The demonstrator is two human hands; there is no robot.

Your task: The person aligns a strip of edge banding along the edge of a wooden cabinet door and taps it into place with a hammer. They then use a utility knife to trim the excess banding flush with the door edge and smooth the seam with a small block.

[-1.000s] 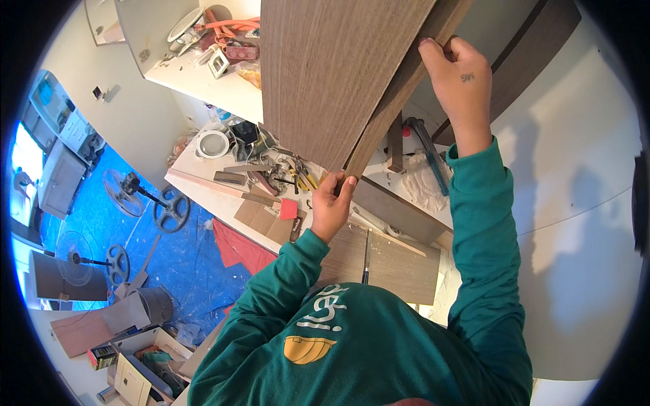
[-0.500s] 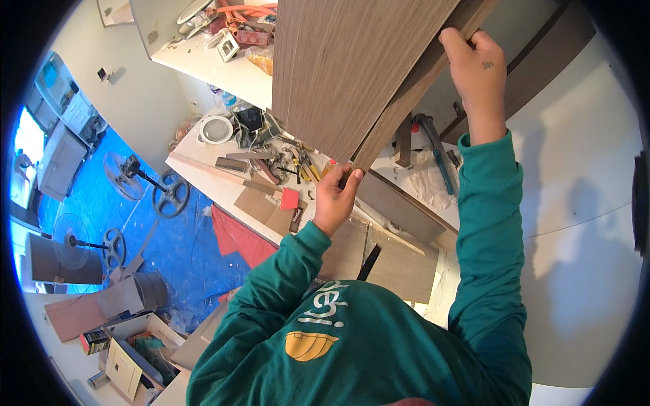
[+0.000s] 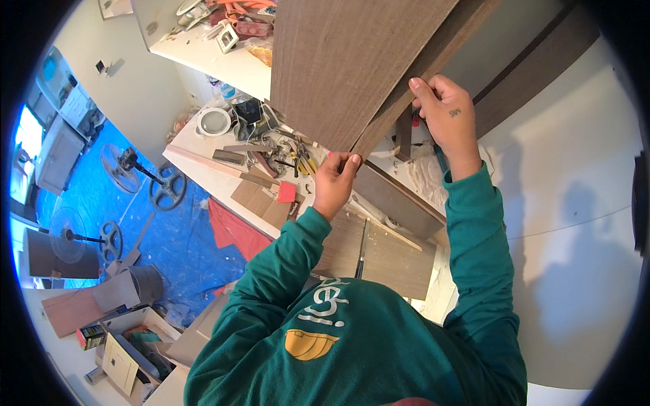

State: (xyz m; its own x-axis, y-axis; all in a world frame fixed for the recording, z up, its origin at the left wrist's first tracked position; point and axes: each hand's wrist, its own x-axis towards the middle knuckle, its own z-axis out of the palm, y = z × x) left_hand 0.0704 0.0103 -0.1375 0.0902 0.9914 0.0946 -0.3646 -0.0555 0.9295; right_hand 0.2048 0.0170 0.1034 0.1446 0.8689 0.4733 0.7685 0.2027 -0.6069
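Note:
A large brown wood-grain panel (image 3: 352, 61) stands upright at the top centre. Along its right edge runs a narrow strip of the same wood grain (image 3: 391, 116), with a thin dark gap between the two. My left hand (image 3: 335, 186) is closed on the strip's lower end, thumb on its face. Farther up, my right hand (image 3: 450, 125) pinches the strip's right edge between thumb and fingers; the curled fingers are partly hidden.
Beneath the panel, a white counter (image 3: 186, 150) carries loose tools (image 3: 298, 159), a round white fitting (image 3: 214, 122) and cardboard. Shelves above hold an orange hose (image 3: 247, 8). Blue sheeting (image 3: 183, 243) covers the floor at left, with fans (image 3: 166, 189) on it. A box of odds and ends (image 3: 135, 352) sits lower left.
My right hand has moved down and left along the strip, closer to my left hand. The left hand keeps its hold on the lower end, where the gap looks narrower.

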